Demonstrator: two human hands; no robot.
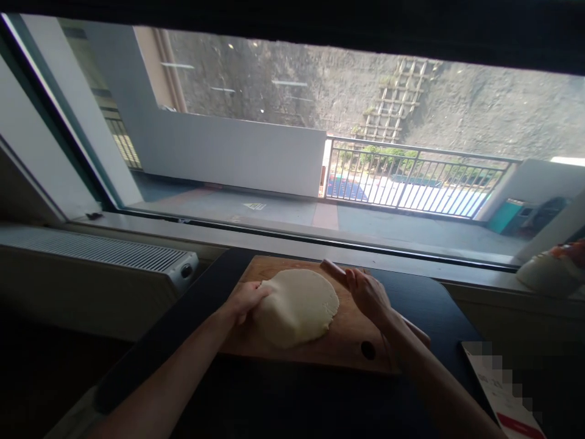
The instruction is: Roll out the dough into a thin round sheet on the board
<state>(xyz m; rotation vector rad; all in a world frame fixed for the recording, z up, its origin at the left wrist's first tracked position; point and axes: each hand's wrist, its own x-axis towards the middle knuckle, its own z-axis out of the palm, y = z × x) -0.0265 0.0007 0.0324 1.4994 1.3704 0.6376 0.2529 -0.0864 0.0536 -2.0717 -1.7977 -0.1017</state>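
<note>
A round, flattened sheet of dough (301, 305) lies on a wooden cutting board (351, 360). My left hand (249, 300) pinches the dough's left edge, thumb on top, and that side looks slightly raised. To the right of the dough, my right hand (368, 292) is wrapped round a wooden rolling pin (333, 270). The pin slants from the board's far edge toward the near right, apart from the dough, and my wrist covers its middle. A dark round hole shows in the board's near right corner.
The board rests on a dark table (411, 292) with rounded corners. Beyond it are a windowsill (283, 238) and a large window. A white radiator (100, 250) stands at left. A pale printed item (498, 390), partly pixelated, lies at the right edge.
</note>
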